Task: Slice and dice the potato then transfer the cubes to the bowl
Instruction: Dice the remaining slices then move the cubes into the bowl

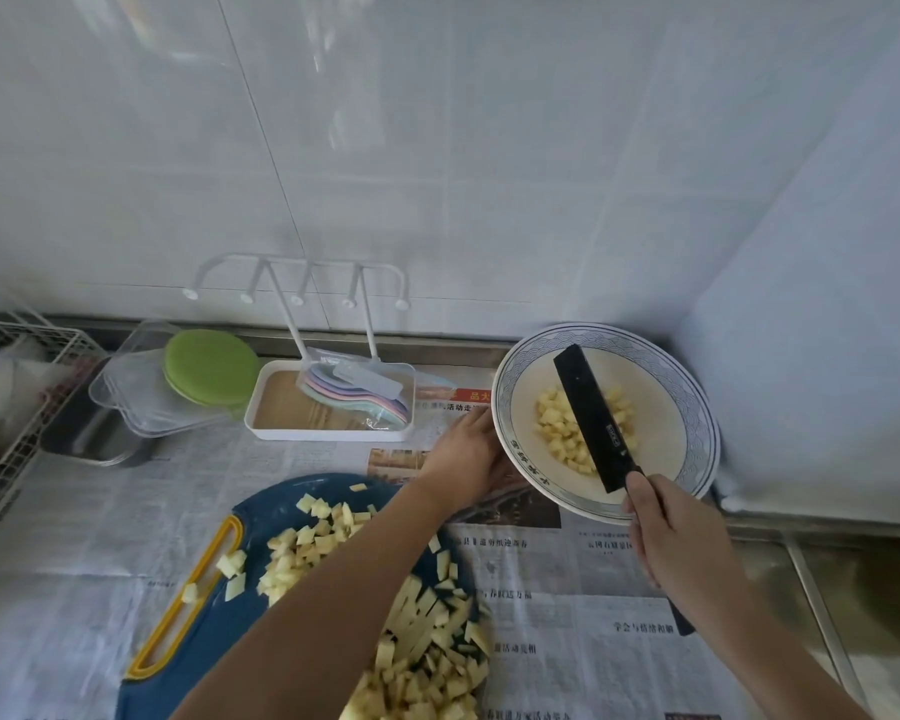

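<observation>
Newspaper point(567, 579) over steel counter point(822, 569), white tiled wall point(437, 148) behind, corner at right. Blue cutting board point(214, 621) near-left with potato cubes point(422, 641) scattered on it; more cubes in the bowl point(692, 407), far-right. Black knife point(591, 413) over the bowl, long axis near-right to far-left, tip toward the wall. Right hand point(681, 532) wrapped round the handle; left hand point(463, 459) grips the bowl's left rim.

Pale potato cubes point(307, 548) litter the blue cutting board point(219, 631); a smaller heap point(557, 423) sits in the blue-rimmed bowl point(697, 407).
</observation>
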`<state>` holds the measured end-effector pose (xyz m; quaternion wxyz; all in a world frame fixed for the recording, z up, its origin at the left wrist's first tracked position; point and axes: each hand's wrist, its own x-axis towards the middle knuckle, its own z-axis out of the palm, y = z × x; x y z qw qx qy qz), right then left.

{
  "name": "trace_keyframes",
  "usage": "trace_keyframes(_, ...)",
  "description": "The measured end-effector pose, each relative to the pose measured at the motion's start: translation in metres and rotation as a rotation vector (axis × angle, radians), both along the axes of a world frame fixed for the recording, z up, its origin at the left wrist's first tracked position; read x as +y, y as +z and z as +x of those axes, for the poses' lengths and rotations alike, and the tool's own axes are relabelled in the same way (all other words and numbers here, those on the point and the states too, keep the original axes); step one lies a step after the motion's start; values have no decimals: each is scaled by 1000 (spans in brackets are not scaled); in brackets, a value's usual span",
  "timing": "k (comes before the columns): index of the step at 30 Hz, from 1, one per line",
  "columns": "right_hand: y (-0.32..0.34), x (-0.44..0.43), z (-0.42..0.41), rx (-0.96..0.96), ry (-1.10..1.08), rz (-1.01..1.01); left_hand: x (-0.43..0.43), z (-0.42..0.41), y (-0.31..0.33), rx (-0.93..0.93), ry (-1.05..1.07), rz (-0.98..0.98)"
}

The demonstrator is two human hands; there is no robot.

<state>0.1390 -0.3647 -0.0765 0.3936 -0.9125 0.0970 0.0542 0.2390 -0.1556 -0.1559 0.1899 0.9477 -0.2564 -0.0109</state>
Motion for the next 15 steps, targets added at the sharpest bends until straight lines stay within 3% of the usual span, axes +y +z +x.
trace_keyframes(4, 0, -1, 0, 11, 5, 3, 23, -17, -5, -33, -13, 31)
trace_keyframes(10, 0, 1, 0, -5, 1, -5, 29, -27, 4, 26, 106, 203)
trace_keyframes(15, 1, 3, -2, -36, -9, -3, 25, -28, 12, 88, 83, 329)
